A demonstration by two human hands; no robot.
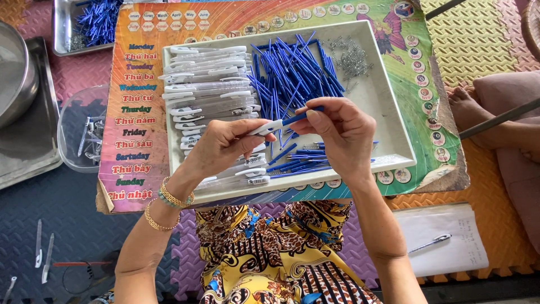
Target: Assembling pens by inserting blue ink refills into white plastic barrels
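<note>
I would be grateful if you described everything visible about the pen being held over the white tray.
The pen has a white, plastic-looking barrel with a blue refill sticking out of its right end. It lies nearly level, rising slightly to the right, above the white tray. The left hand grips the barrel; the right hand pinches the refill's far end.

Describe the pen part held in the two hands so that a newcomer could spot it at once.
Find the white tray on the colourful board. Just above its middle, the left hand and right hand meet. Between them is the pen part: a white barrel with a blue refill pushed into it, the only piece lifted clear of the piles.
</note>
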